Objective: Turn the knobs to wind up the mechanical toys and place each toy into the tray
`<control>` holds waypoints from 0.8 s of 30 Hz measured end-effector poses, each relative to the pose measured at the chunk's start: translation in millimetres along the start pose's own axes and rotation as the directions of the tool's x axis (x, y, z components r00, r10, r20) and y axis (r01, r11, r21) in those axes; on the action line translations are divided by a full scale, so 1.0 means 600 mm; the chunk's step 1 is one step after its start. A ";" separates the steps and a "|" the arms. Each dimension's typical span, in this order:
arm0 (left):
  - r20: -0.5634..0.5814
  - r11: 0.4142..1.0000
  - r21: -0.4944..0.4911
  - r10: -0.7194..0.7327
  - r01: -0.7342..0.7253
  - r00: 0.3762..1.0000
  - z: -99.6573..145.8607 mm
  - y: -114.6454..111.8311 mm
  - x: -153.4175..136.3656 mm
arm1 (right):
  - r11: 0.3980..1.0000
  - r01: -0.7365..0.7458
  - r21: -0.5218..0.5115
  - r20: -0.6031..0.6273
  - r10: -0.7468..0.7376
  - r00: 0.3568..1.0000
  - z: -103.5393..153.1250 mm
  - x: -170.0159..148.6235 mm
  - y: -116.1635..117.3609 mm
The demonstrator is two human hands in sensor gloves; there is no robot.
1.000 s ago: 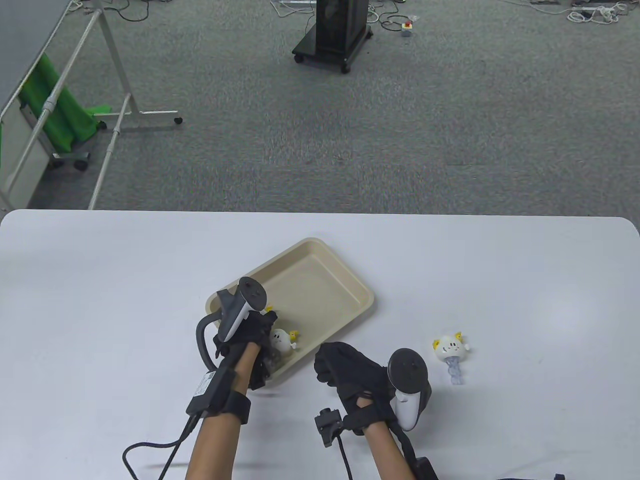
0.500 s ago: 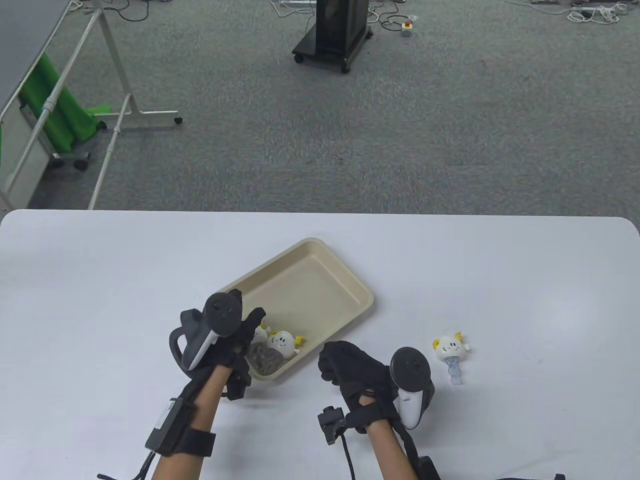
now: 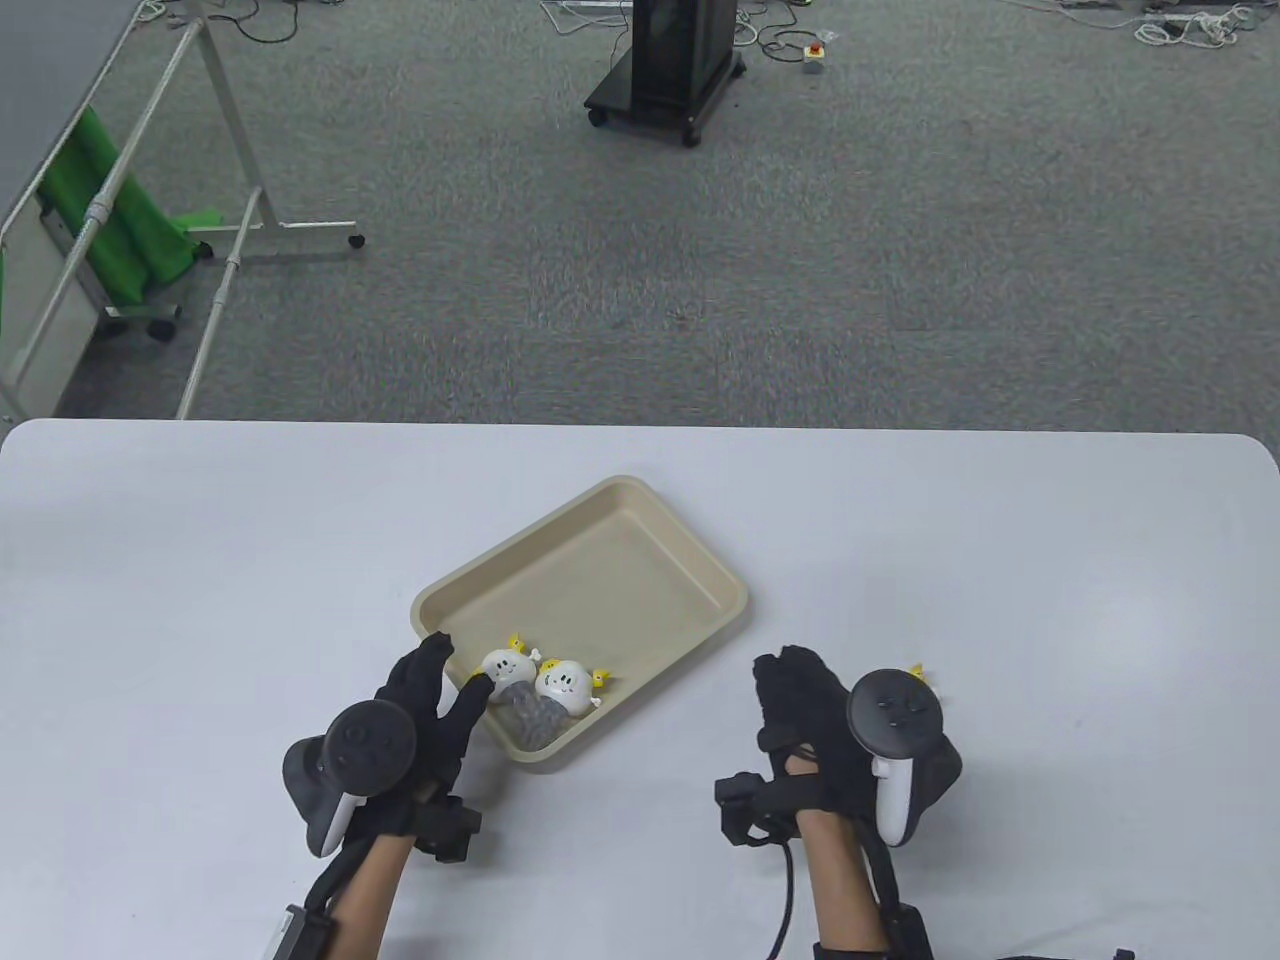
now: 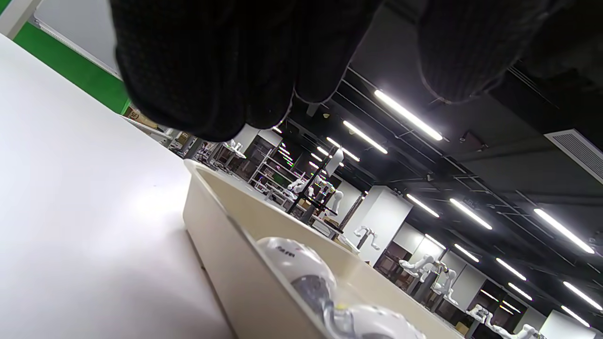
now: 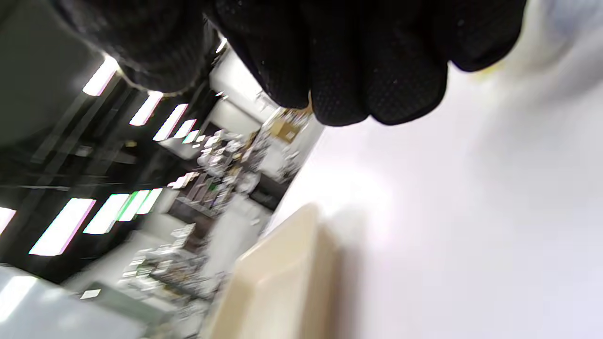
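Two white wind-up toys with yellow ears (image 3: 503, 665) (image 3: 562, 682) lie side by side in the near corner of the beige tray (image 3: 640, 560). My left hand (image 3: 448, 675) lies open just outside that corner, fingers straight, holding nothing. In the left wrist view the tray wall (image 4: 221, 240) and both toys (image 4: 292, 256) (image 4: 377, 322) show below my fingers (image 4: 198, 70). My right hand (image 3: 795, 695) hovers on the table to the right of the tray with loosely curled fingers, holding nothing. Its tracker hides the third toy except a yellow tip (image 3: 915, 672).
The white table (image 3: 200, 560) stretches wide on both sides of the tray. Its far edge borders grey carpet with a black wheeled stand (image 3: 668, 70) and a white frame with green cloth (image 3: 115, 220). The right wrist view is blurred and shows the tray's edge (image 5: 278, 263).
My left hand let go of a toy in the tray and drew back toward me, fingers straightening. My right hand moved right, over the third toy on the table.
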State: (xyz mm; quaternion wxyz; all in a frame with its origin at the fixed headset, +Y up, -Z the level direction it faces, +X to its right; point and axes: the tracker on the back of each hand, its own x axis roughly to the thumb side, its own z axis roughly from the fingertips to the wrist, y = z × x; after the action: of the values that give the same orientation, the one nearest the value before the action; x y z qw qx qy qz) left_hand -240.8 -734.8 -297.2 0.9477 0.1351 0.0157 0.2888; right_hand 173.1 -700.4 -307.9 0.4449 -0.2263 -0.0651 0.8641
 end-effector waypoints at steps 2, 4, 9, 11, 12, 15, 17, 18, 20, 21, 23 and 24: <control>-0.004 1.000 -0.011 -0.001 0.001 1.000 0.001 -0.006 -0.002 | 0.978 -0.196 -0.068 -0.078 0.190 0.979 -0.017 -0.011 -0.028; -0.009 1.000 -0.020 0.000 0.000 1.000 0.002 -0.011 -0.005 | 0.923 -0.365 -0.120 -0.129 0.350 0.928 -0.030 -0.025 -0.048; -0.022 0.999 -0.031 0.007 -0.008 1.000 0.003 -0.014 -0.009 | 0.770 -0.631 -0.090 -0.208 0.605 0.768 -0.067 -0.078 -0.075; -0.029 0.999 -0.032 0.011 -0.012 1.000 0.004 -0.014 -0.010 | 0.781 -0.623 -0.037 -0.241 0.598 0.764 -0.075 -0.098 -0.075; -0.034 0.999 -0.035 0.012 -0.014 0.999 0.003 -0.014 -0.011 | 0.794 -0.608 -0.006 -0.250 0.587 0.770 -0.080 -0.108 -0.072; -0.039 0.999 -0.035 0.013 -0.014 0.999 0.004 -0.014 -0.013 | 0.792 -0.609 0.039 -0.268 0.596 0.757 -0.086 -0.125 -0.061; -0.045 0.999 -0.038 0.016 -0.018 0.999 0.004 -0.013 -0.013 | 0.781 -0.622 0.055 -0.274 0.611 0.743 -0.089 -0.131 -0.052; -0.049 0.999 -0.040 0.019 -0.021 0.999 0.005 -0.013 -0.013 | 0.775 -0.629 0.060 -0.276 0.619 0.736 -0.090 -0.134 -0.046; -0.053 0.999 -0.043 0.022 -0.024 0.998 0.005 -0.013 -0.013 | 0.762 -0.643 0.070 -0.282 0.634 0.720 -0.092 -0.138 -0.035; -0.054 0.999 -0.044 0.021 -0.023 0.998 0.005 -0.013 -0.014 | 0.756 -0.650 0.075 -0.285 0.641 0.713 -0.093 -0.140 -0.031; -0.056 0.999 -0.046 0.018 -0.021 0.998 0.006 -0.012 -0.014 | 0.736 -0.671 0.090 -0.289 0.664 0.690 -0.095 -0.144 -0.022; -0.057 0.999 -0.045 0.018 -0.020 0.998 0.005 -0.012 -0.014 | 0.729 -0.680 0.086 -0.294 0.670 0.681 -0.096 -0.145 -0.019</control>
State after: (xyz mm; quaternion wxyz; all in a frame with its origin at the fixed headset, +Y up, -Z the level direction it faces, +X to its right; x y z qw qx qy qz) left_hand -243.7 -746.1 -296.4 0.9469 0.1052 0.0346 0.3018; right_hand 251.0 -768.3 -326.7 0.0964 -0.3715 0.0791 0.9200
